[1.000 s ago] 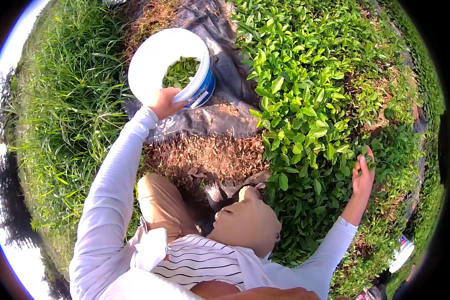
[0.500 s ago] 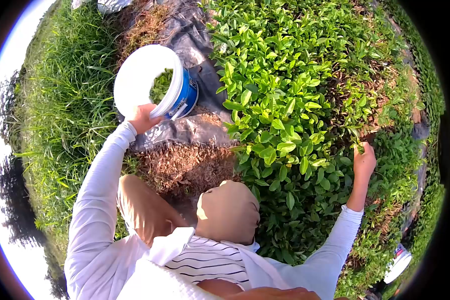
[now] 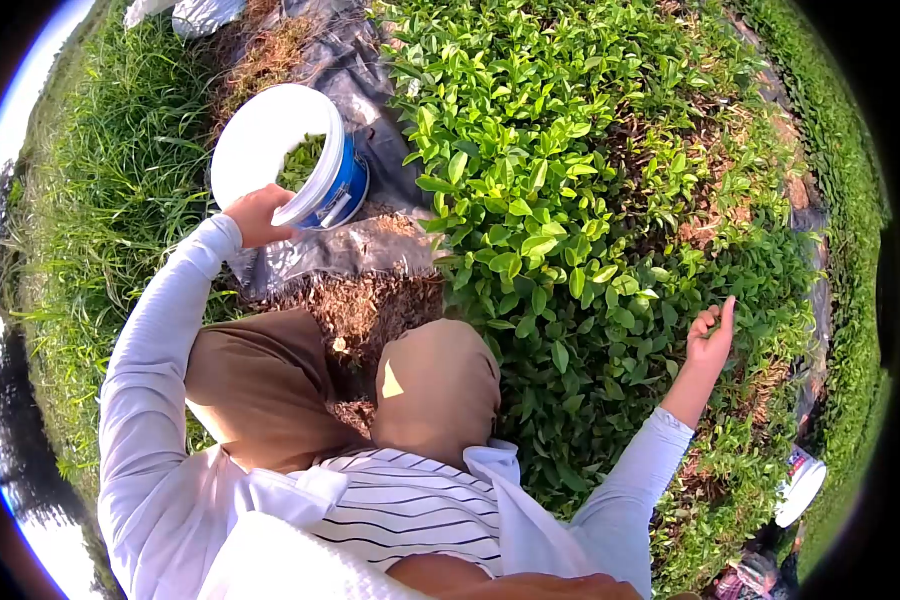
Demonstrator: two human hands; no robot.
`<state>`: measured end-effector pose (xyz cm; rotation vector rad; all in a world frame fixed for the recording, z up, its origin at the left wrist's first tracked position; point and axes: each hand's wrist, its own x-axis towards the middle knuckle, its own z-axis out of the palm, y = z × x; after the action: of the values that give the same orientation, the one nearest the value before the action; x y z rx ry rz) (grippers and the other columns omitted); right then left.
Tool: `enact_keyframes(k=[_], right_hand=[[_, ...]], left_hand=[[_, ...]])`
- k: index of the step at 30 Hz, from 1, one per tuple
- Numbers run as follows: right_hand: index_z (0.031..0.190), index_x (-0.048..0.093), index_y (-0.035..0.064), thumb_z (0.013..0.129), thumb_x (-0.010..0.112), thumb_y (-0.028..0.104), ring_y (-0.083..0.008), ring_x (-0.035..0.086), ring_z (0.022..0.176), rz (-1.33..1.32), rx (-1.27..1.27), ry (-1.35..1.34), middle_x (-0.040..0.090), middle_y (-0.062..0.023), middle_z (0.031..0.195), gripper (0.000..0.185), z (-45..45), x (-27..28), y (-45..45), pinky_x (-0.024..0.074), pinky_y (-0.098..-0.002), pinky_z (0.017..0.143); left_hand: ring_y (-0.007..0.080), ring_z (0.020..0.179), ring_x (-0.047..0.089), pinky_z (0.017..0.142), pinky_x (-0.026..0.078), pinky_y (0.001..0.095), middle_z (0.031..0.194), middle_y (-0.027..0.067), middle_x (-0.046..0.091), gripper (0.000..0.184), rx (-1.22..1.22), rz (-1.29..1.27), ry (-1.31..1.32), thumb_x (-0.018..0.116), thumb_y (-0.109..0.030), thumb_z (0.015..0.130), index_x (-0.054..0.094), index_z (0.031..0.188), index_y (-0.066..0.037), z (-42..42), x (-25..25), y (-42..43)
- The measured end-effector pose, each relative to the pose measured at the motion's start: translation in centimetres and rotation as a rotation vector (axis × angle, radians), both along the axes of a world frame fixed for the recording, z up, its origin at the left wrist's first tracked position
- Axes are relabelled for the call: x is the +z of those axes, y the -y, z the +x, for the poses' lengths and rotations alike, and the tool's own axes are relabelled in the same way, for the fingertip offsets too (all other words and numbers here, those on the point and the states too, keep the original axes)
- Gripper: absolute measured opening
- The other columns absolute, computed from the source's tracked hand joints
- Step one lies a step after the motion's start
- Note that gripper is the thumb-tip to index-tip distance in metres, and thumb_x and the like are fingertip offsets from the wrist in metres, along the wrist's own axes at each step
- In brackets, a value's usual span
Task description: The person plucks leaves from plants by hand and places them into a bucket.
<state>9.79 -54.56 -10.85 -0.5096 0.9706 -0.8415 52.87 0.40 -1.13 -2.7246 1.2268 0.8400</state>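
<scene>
My left hand (image 3: pixel 258 215) grips the rim of a white and blue bucket (image 3: pixel 342 192), which is tilted so that its mouth faces up and left. Picked green leaves (image 3: pixel 302 160) lie inside it. Over the right part of a leafy green bush (image 3: pixel 530 240) is my right hand (image 3: pixel 710 335), palm partly turned up. One finger is stretched out and the others are loosely bent; I see no leaf in it.
Black plastic sheeting (image 3: pixel 355 85) and dry mulch (image 3: pixel 370 300) run between tall grass (image 3: pixel 120 200) and the bush. Another white bucket (image 3: pixel 800 492) lies at the lower right. White bags (image 3: pixel 205 15) are at the top left. My bent knees (image 3: pixel 440 390) are close below.
My right hand has come away from the leaves it pinched, its fingers loosening. The leaves no longer show in it. My left hand stays on the bucket's rim, while the whole view has shifted slightly.
</scene>
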Motion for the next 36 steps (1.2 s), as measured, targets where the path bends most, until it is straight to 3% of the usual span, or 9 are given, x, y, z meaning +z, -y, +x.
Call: enact_keyframes(k=[4,11,15,18,23,25,29,32,36], right_hand=[[0.098,0.053,0.0030,0.087,0.064,0.015,-0.0085,0.047,0.056,0.021,-0.196,-0.089,0.056,-0.0028,0.077,0.020,-4.4,-4.9,8.7,0.0361,-0.0212,0.043],[0.083,0.055,0.0077,0.081,0.071,0.018,-0.0055,0.047,0.052,-0.031,-0.036,-0.473,0.055,0.0013,0.070,0.020,-3.0,-7.1,13.8,0.0353,-0.0180,0.039],[0.091,0.056,0.0014,0.084,0.065,0.007,-0.0063,0.045,0.051,-0.183,-0.119,-0.674,0.057,-0.0030,0.072,0.012,-1.5,-2.9,9.4,0.0335,-0.0175,0.039],[0.095,0.055,0.0006,0.085,0.062,0.004,-0.0059,0.045,0.054,-0.089,0.115,-0.204,0.057,-0.0035,0.078,0.013,-4.8,-2.9,10.9,0.0322,-0.0180,0.039],[0.130,0.042,0.0029,0.094,0.047,0.003,-0.0071,0.036,0.058,-0.085,0.241,0.329,0.050,-0.0040,0.090,0.037,-5.1,-2.8,7.3,0.0292,-0.0190,0.046],[0.130,0.041,0.0025,0.096,0.044,0.004,-0.0078,0.034,0.060,-0.227,0.255,0.480,0.049,-0.0053,0.091,0.035,-3.9,1.1,4.0,0.0296,-0.0194,0.047],[0.107,0.050,0.0028,0.090,0.056,0.003,-0.0092,0.044,0.064,-0.262,0.007,0.085,0.053,-0.0054,0.086,0.018,-5.9,-0.9,6.3,0.0357,-0.0203,0.050],[0.099,0.054,0.0037,0.083,0.068,0.015,-0.0085,0.047,0.060,-0.250,0.002,-0.356,0.055,-0.0027,0.072,0.024,-6.5,-4.3,11.2,0.0368,-0.0199,0.049],[0.103,0.059,0.0045,0.077,0.075,0.026,-0.0084,0.050,0.058,-0.459,-0.042,-0.985,0.054,-0.0018,0.064,0.038,-2.4,-5.1,13.6,0.0394,-0.0198,0.049]], left_hand=[[0.0308,0.102,0.057,0.089,0.045,0.0388,0.108,0.0143,0.057,0.045,-0.008,-0.107,0.068,0.066,-0.032,0.081,0.055,0.119,-0.009,-2.1,3.7,0.4],[0.0331,0.093,0.059,0.079,0.049,0.0393,0.108,0.0153,0.056,0.041,-0.163,-0.060,-0.049,0.066,-0.020,0.079,0.055,0.115,-0.005,-8.2,8.4,0.0],[0.0346,0.094,0.059,0.082,0.049,0.0394,0.110,0.0162,0.056,0.042,-0.176,-0.114,-0.107,0.067,-0.022,0.079,0.055,0.115,-0.004,-10.3,7.8,-1.4],[0.0340,0.094,0.059,0.082,0.049,0.0388,0.109,0.0160,0.057,0.041,-0.141,-0.067,-0.157,0.066,-0.023,0.080,0.056,0.115,-0.004,-10.6,7.2,-2.3],[0.0326,0.090,0.060,0.080,0.049,0.0382,0.106,0.0150,0.059,0.038,-0.095,-0.069,-0.198,0.065,-0.022,0.081,0.058,0.113,-0.004,-10.0,6.7,-2.8],[0.0324,0.090,0.060,0.079,0.049,0.0382,0.104,0.0149,0.059,0.037,-0.122,-0.103,-0.194,0.066,-0.021,0.081,0.058,0.113,-0.004,-9.8,6.2,-3.2],[0.0322,0.089,0.060,0.079,0.049,0.0383,0.100,0.0145,0.061,0.034,-0.123,-0.067,-0.253,0.065,-0.020,0.081,0.059,0.111,-0.005,-9.6,6.0,-2.6],[0.0322,0.088,0.060,0.078,0.049,0.0386,0.100,0.0141,0.061,0.033,-0.100,-0.056,-0.271,0.065,-0.019,0.081,0.060,0.110,-0.005,-9.3,6.3,-2.3],[0.0322,0.087,0.060,0.077,0.049,0.0388,0.100,0.0140,0.061,0.033,-0.108,-0.061,-0.262,0.065,-0.019,0.081,0.060,0.110,-0.005,-9.1,5.8,-2.5]])
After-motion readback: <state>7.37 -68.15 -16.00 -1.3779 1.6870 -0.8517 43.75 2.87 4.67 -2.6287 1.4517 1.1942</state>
